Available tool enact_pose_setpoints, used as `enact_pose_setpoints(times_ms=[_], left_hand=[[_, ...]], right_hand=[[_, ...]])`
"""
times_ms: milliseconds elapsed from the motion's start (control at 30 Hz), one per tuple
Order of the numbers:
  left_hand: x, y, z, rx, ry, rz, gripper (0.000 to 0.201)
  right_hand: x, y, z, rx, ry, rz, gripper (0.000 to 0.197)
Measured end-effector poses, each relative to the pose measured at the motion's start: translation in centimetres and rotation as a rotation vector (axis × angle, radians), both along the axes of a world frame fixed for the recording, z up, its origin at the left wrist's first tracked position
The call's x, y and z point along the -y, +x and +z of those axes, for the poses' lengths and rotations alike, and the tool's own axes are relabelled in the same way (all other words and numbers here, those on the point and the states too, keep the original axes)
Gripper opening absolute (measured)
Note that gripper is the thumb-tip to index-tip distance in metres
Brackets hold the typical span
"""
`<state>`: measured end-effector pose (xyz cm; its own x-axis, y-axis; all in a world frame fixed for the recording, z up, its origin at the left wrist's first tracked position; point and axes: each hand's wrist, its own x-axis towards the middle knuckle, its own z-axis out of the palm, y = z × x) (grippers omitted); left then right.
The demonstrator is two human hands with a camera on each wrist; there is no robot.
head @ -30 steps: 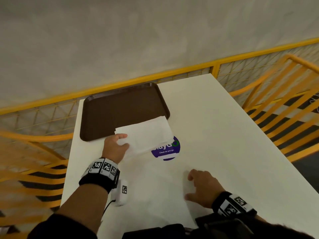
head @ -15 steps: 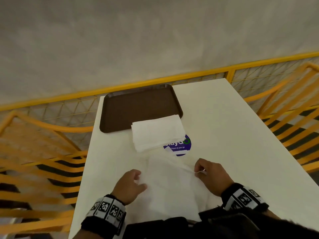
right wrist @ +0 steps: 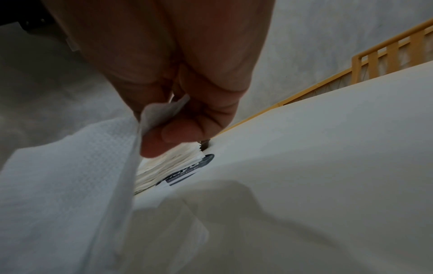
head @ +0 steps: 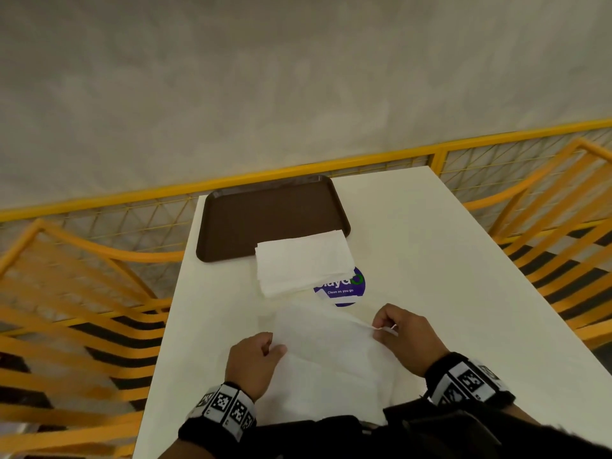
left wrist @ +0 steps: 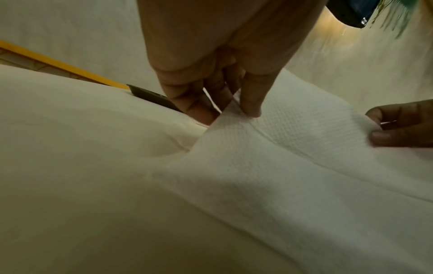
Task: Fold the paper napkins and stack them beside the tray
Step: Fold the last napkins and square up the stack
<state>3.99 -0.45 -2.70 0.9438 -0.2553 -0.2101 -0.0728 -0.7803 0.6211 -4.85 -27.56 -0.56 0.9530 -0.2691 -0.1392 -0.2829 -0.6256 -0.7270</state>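
Head view: the left hand [head: 253,362] and right hand [head: 405,337] each pinched a far corner of an unfolded napkin [head: 331,356] on the table [head: 430,260]; beyond the hands, a folded stack [head: 303,261] touched the tray [head: 265,217].
Left wrist view: fingers [left wrist: 251,96] pinched the napkin's edge [left wrist: 257,148].
Right wrist view: thumb [right wrist: 171,137] and fingers clamped its corner [right wrist: 161,111].

My stack of folded napkins [head: 303,261] covers the near right corner of the tray [head: 265,217] and part of the round sticker [head: 344,288], so its upper word reads only in pieces. The napkin [head: 331,359] I hold hides my left fingers [left wrist: 250,96] beneath its edge, and its near end disappears behind my dark sleeves [head: 430,432]. In the left wrist view my right hand [left wrist: 403,124] is cut by the picture's edge.
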Motion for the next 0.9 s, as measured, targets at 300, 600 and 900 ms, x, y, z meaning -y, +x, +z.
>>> enact_pose_setpoints(times_ms=[300, 600, 900], left_hand=[[-0.9, 0.0, 1.2, 0.159, -0.254, 0.068, 0.030], [-0.9, 1.9, 10.2, 0.058, -0.583, -0.144, 0.027], [-2.0, 3.0, 14.2, -0.274, -1.126, 0.011, 0.055]], right_hand=[[-0.1, 0.4, -0.5, -0.100, -0.047, -0.038, 0.045], [-1.1, 0.9, 1.5, -0.127, 0.507, 0.022, 0.114], [-4.2, 2.8, 3.4, -0.373, 1.049, 0.028, 0.080]])
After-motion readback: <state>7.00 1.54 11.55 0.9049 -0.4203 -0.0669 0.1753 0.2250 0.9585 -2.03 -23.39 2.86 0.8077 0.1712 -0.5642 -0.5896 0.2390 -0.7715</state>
